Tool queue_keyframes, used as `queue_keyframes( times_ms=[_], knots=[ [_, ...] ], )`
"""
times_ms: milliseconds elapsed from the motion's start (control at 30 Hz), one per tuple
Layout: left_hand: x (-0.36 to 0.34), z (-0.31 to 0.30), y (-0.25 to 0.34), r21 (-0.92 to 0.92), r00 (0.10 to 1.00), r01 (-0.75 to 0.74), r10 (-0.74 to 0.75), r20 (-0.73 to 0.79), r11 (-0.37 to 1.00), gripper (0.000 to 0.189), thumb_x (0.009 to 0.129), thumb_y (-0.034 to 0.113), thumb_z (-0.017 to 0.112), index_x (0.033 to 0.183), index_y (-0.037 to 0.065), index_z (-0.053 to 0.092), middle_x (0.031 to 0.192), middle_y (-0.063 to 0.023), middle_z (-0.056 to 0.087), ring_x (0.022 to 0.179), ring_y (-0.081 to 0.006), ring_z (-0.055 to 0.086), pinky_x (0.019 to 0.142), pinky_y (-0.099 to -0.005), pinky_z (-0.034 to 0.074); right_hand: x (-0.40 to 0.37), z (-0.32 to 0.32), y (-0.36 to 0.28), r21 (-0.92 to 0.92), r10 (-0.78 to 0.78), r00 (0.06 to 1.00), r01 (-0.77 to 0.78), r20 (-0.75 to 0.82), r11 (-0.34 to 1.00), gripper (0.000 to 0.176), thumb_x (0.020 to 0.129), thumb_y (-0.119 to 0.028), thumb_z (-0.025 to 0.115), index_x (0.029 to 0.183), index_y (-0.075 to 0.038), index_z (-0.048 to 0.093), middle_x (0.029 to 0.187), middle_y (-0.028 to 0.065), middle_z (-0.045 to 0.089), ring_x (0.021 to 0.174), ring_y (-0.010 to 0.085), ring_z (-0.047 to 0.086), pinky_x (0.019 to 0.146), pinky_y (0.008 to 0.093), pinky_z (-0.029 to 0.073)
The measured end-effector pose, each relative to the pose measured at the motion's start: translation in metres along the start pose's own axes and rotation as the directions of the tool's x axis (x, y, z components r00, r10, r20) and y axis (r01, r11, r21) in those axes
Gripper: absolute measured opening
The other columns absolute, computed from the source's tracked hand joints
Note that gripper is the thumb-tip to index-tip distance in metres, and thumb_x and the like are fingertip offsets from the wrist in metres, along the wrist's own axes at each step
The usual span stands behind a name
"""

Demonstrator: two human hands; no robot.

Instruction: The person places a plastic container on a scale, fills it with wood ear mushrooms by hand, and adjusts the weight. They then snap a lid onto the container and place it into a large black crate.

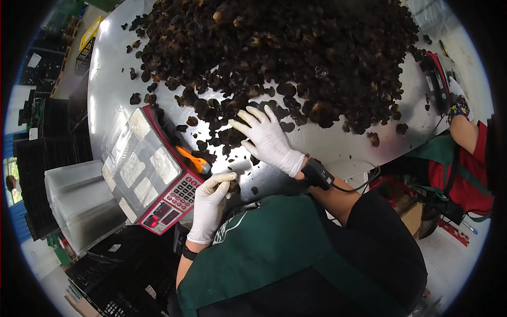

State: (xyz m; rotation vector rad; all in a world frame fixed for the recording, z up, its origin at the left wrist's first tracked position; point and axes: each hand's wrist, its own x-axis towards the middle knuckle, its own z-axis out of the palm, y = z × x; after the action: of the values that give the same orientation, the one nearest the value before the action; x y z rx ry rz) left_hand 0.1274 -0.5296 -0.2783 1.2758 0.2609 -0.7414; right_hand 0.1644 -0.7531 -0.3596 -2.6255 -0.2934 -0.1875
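A large heap of dark brown, mushroom-like pieces [285, 58] covers the far part of a shiny metal table [113, 68]. My right hand [269, 140], in a white glove, lies with its fingers spread at the near edge of the heap, touching or just above loose pieces. Closer to my body, my left hand [211, 203], also gloved, has its fingers curled and pressed together beside the scale. Something small and dark shows at its fingertips, too unclear to name. An orange-handled tool [194, 159] lies between the scale and the loose pieces.
A red-edged scale [171, 203] with a plastic-covered top stands at left. Beyond it are clear plastic containers [79, 203] and black crates [50, 164]. A co-worker in red [467, 179] is at right, near another red device [437, 79]. A cable hangs from my right wrist device [318, 173].
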Motion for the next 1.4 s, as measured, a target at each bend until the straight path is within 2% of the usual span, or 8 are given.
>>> queue_keyframes(
  times_ms=[400, 633, 800, 933, 1033, 1200, 1367, 1400],
  knots=[
    [-0.003, -0.001, 0.000, 0.013, 0.999, 0.010, -0.009, -0.038, 1.000, 0.023, 0.097, 0.001, 0.060, 0.118, -0.002, 0.069, 0.109, -0.0057, 0.069, 0.095, -0.0114, 0.063, 0.082, -0.0229, 0.049, 0.015, -0.036, 0.063, 0.037, 0.137, 0.954, -0.132, -0.266, 0.991, 0.066, 0.076, -0.022, 0.075, 0.139, -0.016, 0.055, 0.144, 0.0169, 0.048, 0.131, 0.0349, 0.046, 0.109, 0.0473, 0.037],
    [-0.001, -0.004, -0.004, 0.116, 0.999, -0.010, 0.005, 0.044, 0.993, 0.023, 0.098, 0.002, 0.059, 0.118, 0.000, 0.070, 0.111, -0.0037, 0.068, 0.096, -0.0102, 0.063, 0.082, -0.0233, 0.049, 0.092, -0.018, 0.057, -0.054, 0.047, 0.998, -0.049, -0.053, 0.997, 0.059, 0.079, -0.035, 0.078, 0.134, -0.023, 0.060, 0.150, 0.0110, 0.044, 0.128, 0.0356, 0.049, 0.106, 0.0454, 0.045],
    [-0.004, -0.003, 0.002, 0.142, 0.996, 0.059, -0.068, 0.061, 0.988, 0.024, 0.098, 0.001, 0.057, 0.118, 0.002, 0.070, 0.111, -0.0028, 0.067, 0.097, -0.0096, 0.062, 0.085, -0.0242, 0.049, 0.079, -0.017, 0.063, 0.120, -0.122, 0.988, 0.133, -0.095, 0.984, 0.012, 0.078, -0.012, 0.071, 0.090, -0.012, 0.068, 0.101, -0.0019, 0.064, 0.100, 0.0211, 0.063, 0.081, 0.0335, 0.054],
    [-0.001, -0.006, -0.003, 0.222, 1.000, -0.014, 0.007, 0.030, 0.975, 0.023, 0.097, 0.000, 0.057, 0.115, 0.001, 0.070, 0.105, -0.0027, 0.065, 0.093, -0.0103, 0.062, 0.084, -0.0247, 0.049, 0.045, -0.046, 0.059, 0.174, -0.093, 0.982, 0.122, -0.166, 0.977, 0.027, 0.073, -0.020, 0.079, 0.098, -0.011, 0.072, 0.113, 0.0057, 0.065, 0.107, 0.0276, 0.059, 0.091, 0.0383, 0.051],
    [0.009, -0.001, -0.002, 0.256, 0.998, -0.042, 0.051, -0.031, 0.966, 0.018, 0.095, -0.001, 0.055, 0.107, -0.001, 0.069, 0.102, -0.0040, 0.064, 0.092, -0.0119, 0.061, 0.084, -0.0265, 0.049, 0.020, -0.044, 0.046, 0.050, -0.103, 0.995, 0.103, 0.001, 0.993, 0.066, 0.069, -0.039, 0.081, 0.131, -0.023, 0.064, 0.141, 0.0136, 0.052, 0.129, 0.0341, 0.048, 0.108, 0.0491, 0.038],
    [0.035, 0.013, 0.006, 0.784, 0.923, -0.279, 0.381, 0.059, 0.554, 0.010, 0.086, 0.003, 0.060, 0.094, 0.002, 0.066, 0.097, -0.0128, 0.062, 0.087, -0.0273, 0.063, 0.080, -0.0345, 0.051, 0.041, -0.018, 0.039, -0.020, -0.110, 0.994, 0.111, 0.022, 0.994, 0.071, 0.069, -0.046, 0.080, 0.135, -0.029, 0.061, 0.148, 0.0146, 0.046, 0.135, 0.0371, 0.041, 0.109, 0.0560, 0.034],
    [0.063, 0.024, 0.005, 0.947, 0.809, -0.204, 0.587, 0.022, 0.246, 0.010, 0.084, 0.006, 0.064, 0.093, 0.006, 0.062, 0.104, -0.0136, 0.061, 0.086, -0.0335, 0.064, 0.075, -0.0412, 0.052, 0.042, 0.006, 0.049, -0.022, -0.206, 0.962, 0.206, -0.179, 0.978, 0.031, 0.077, -0.023, 0.078, 0.108, -0.020, 0.073, 0.113, 0.0033, 0.065, 0.101, 0.0211, 0.063, 0.079, 0.0324, 0.056],
    [0.071, 0.022, 0.005, 0.956, 0.816, -0.191, 0.578, 0.027, 0.224, 0.030, 0.082, 0.004, 0.066, 0.112, 0.008, 0.062, 0.110, -0.0140, 0.060, 0.091, -0.0345, 0.066, 0.078, -0.0422, 0.054, 0.045, 0.004, 0.050, 0.000, -0.203, 0.959, 0.207, -0.195, 0.978, 0.026, 0.078, -0.019, 0.077, 0.103, -0.019, 0.074, 0.107, 0.0028, 0.065, 0.094, 0.0206, 0.066, 0.075, 0.0315, 0.057]
  ],
)
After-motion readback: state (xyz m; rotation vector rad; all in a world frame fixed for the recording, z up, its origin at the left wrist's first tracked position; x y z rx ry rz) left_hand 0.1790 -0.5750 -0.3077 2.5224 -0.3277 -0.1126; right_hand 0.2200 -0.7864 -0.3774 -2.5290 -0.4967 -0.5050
